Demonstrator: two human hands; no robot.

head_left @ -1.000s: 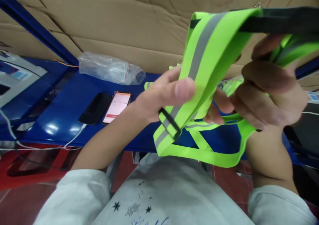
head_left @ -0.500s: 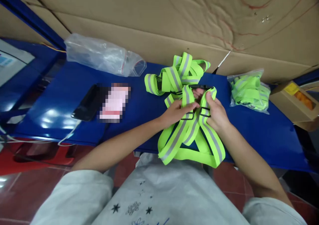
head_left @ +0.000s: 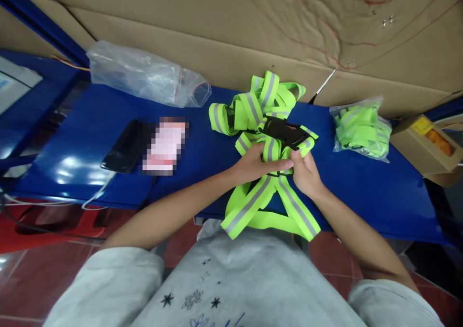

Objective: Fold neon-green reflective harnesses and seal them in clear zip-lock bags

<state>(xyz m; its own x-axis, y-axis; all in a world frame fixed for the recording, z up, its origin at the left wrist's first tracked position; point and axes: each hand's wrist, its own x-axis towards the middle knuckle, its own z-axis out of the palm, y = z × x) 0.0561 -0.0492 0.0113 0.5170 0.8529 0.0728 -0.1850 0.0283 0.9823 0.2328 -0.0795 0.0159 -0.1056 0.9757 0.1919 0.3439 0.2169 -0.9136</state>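
Note:
Neon yellow-green straps (head_left: 249,206) with grey reflective stripes hang over the near edge of the blue table (head_left: 202,151). My left hand (head_left: 253,165) is closed on them from the left, thumb stretched across the bands. From the right, my right hand (head_left: 306,170) pinches the same straps, its thumb close to my left thumb tip. A large black buckle (head_left: 285,131) lies just beyond the fingers. Black slider rings are partly hidden under my hands. Behind the buckle sits a loose heap of similar straps (head_left: 249,110).
At the right are a clear bag of folded neon straps (head_left: 361,129) and a cardboard box (head_left: 427,141). To the left lie a black phone (head_left: 125,146), a blurred-out pink item (head_left: 164,146) and a crumpled plastic bag (head_left: 141,74). Cardboard (head_left: 202,33) stands along the back.
My hands have come closer together, bringing the two strap bands side by side. The black buckle has turned and now shows its broad face above the fingers.

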